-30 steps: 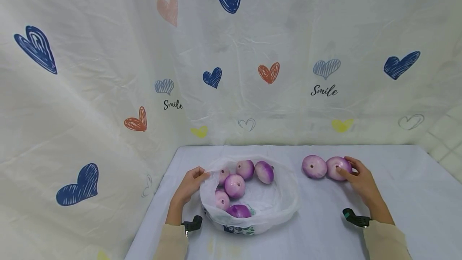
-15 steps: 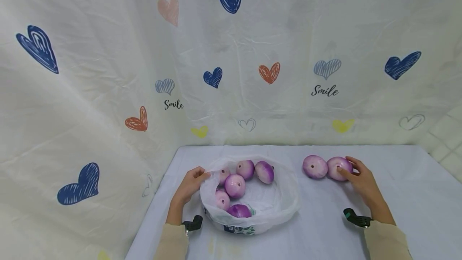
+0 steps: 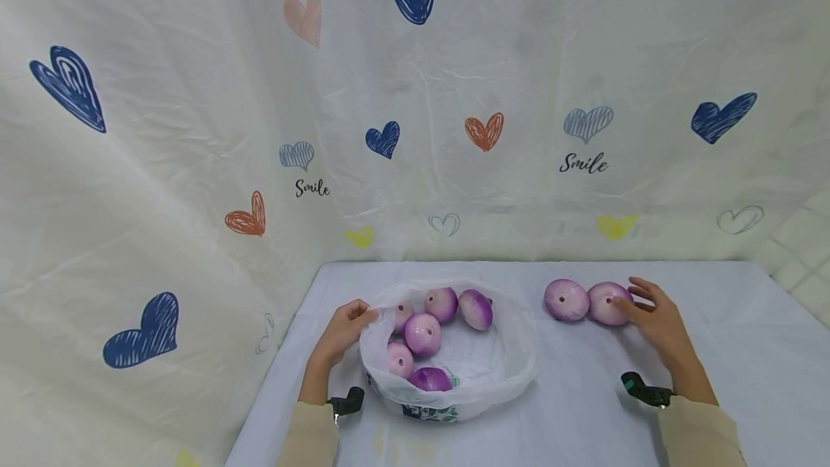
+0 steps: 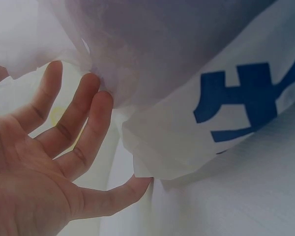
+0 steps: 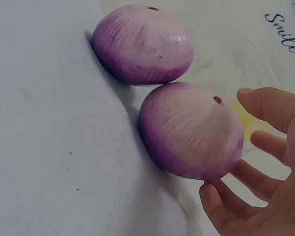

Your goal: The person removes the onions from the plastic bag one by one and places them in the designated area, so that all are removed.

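A white plastic bag (image 3: 473,401) stands on the table with its mouth wide, several purple onions (image 3: 422,334) inside. My left hand (image 3: 338,334) holds the bag's left rim; in the left wrist view its bent fingertips (image 4: 91,81) lie against the thin plastic, the pinch itself partly cut off. To the right of the bag two more onions sit side by side, a left one (image 3: 566,300) and a right one (image 3: 606,303). Around the right onion's outer side is my right hand (image 3: 658,319), fingers spread, with a gap between thumb and onion in the right wrist view.
White cloth covers the table (image 3: 733,359). Behind and to the left hangs a pale sheet (image 3: 519,56) printed with hearts and "Smile". A black wrist camera (image 3: 645,389) is strapped to each forearm.
My right hand has loosened from the right onion and shifted slightly right, its fingers now raised off it. The left hand, the bag and the onions stay put.
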Motion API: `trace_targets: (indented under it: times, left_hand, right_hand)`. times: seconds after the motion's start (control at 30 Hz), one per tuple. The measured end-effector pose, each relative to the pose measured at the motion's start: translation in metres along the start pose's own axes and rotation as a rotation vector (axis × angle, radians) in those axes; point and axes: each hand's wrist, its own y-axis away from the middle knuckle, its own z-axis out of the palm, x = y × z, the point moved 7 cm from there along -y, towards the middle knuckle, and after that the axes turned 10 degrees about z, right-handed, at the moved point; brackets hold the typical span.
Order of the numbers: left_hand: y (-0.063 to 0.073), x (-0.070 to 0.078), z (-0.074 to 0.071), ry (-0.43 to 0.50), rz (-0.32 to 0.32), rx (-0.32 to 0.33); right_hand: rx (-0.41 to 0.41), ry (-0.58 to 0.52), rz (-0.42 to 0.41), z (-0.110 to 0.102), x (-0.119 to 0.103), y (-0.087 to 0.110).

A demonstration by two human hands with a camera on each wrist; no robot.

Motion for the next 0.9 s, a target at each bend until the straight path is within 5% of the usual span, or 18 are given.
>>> trace_targets:
  times: [0.43, 0.63, 0.9]
  left_hand:
    - [-0.001, -0.001, 0.000, -0.003, -0.001, 0.012]
    - [-0.002, -0.002, 0.000, 0.009, -0.001, 0.018]
    - [-0.001, -0.007, 0.000, 0.024, -0.008, 0.017]
  right_hand:
    - [0.114, -0.019, -0.123, -0.014, -0.052, 0.021]
    - [0.044, -0.123, -0.301, -0.003, -0.095, 0.041]
    - [-0.062, -0.102, -0.441, 0.041, -0.144, 0.064]
